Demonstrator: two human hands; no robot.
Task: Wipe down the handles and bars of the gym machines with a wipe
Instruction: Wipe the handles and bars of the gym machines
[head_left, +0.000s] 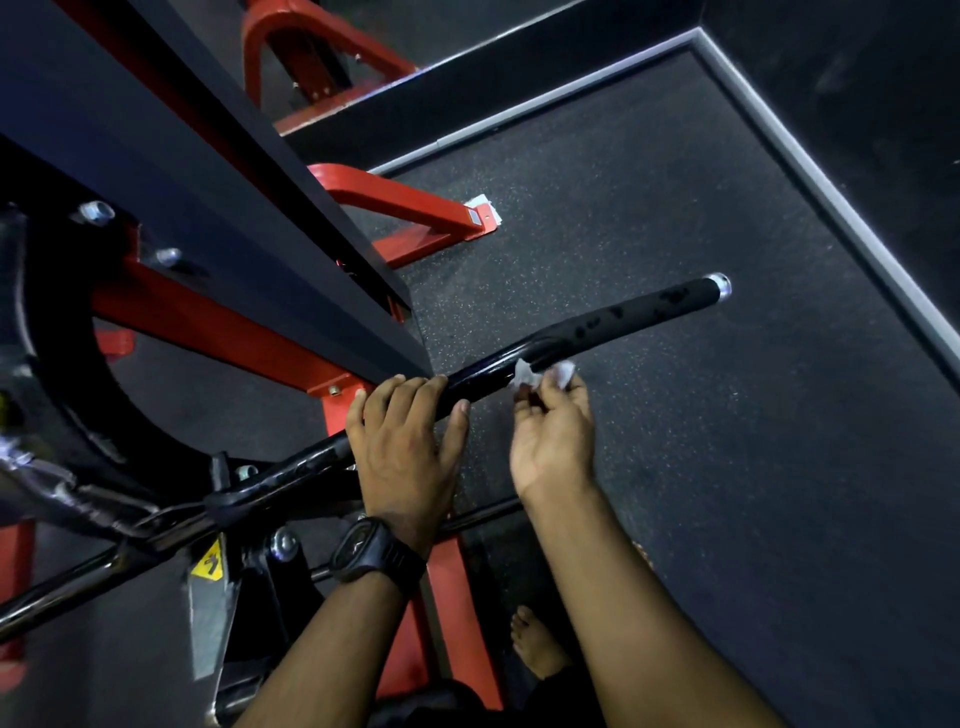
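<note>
Fingers (530, 410) of right hand (553, 441) half-hide wipe (563, 371); left hand (405, 452) grips bar (623, 317).

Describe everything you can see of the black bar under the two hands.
The black bar is a glossy metal-looking tube that slants from lower left up to the right. Its far end wears a matte grip sleeve with darker blotches and a silver end cap. The left hand grips it mid-length, fingers curled over the top; the right hand pinches a white wipe at its lower edge.
</note>
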